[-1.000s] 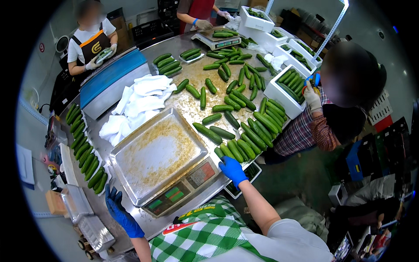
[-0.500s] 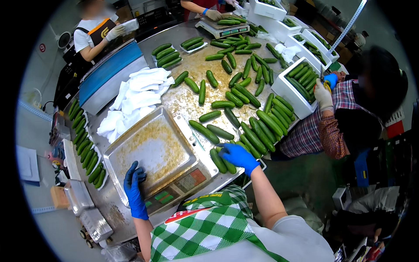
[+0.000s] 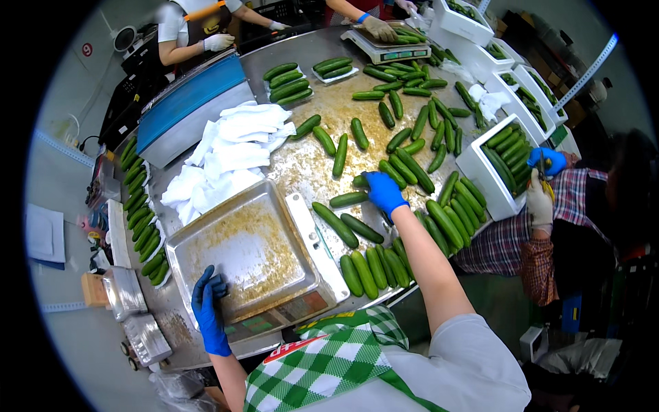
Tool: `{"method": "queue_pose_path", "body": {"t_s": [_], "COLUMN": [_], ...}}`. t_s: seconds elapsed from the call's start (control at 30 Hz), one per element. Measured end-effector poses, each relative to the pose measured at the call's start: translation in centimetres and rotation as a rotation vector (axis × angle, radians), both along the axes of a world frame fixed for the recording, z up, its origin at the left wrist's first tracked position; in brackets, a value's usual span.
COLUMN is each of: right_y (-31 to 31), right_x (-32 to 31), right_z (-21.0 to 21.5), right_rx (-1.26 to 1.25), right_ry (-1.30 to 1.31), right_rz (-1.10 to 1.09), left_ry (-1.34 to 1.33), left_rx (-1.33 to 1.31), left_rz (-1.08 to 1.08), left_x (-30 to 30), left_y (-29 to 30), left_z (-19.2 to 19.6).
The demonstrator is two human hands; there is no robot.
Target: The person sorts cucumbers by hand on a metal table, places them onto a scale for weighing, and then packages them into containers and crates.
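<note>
My right hand point(image 3: 386, 193), in a blue glove, reaches over the table with its fingers bent round a cucumber point(image 3: 360, 181); only that cucumber's end shows, the rest being under the glove. Another cucumber point(image 3: 349, 199) lies just left of the wrist. My left hand point(image 3: 211, 309), also blue-gloved with dark fingertips, is at the near left side of a shallow metal tray point(image 3: 180, 264). Its fingers are loosely bent and apart, with nothing in them. The tray sits on a scale point(image 3: 316, 240). A row of cucumbers point(image 3: 376, 268) lies side by side right of the scale.
White cloths point(image 3: 230, 147) are heaped behind the tray. Packed cucumbers point(image 3: 141, 223) line the left edge. A co-worker at right holds scissors point(image 3: 544, 165) beside a white foam box point(image 3: 477, 165). Across the table, another person's gloved hand point(image 3: 379, 29) is at a second scale point(image 3: 384, 49).
My right hand has moved from the near row of cucumbers forward to a cucumber farther in. My left hand stays by the tray. The view has shifted slightly.
</note>
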State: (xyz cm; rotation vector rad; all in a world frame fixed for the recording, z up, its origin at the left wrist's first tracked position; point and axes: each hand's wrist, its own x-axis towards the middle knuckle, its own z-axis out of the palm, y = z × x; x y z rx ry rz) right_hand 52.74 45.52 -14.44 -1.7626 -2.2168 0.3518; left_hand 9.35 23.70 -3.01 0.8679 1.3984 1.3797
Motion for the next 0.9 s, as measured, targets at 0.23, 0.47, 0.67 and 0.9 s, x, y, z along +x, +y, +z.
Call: {"method": "queue_pose_path", "body": {"t_s": [0.23, 0.47, 0.67, 0.9], "right_y": [4.4, 0.9, 1.4, -0.5], "right_x": [-0.2, -4.6, -4.0, -6.4], "right_z": [-1.2, 0.3, 0.4, 6.1], "right_rx": [-0.090, -0.182, -0.381, -0.551], "right_ry": [-0.105, -0.125, -0.072, 1.206], "right_rz": [0.039, 0.442, 0.366, -0.059], "left_ry": [0.026, 0.128, 0.114, 0.104], "left_rx": [-0.013, -0.057, -0.077, -0.046], "left_rz": [0.067, 0.077, 0.082, 0.049], "left_x": [0.4, 0.7, 0.8, 0.7], "left_y": [0.0, 0.3, 0.5, 0.4], "left_z": [0.4, 0.5, 0.5, 0.4]}}
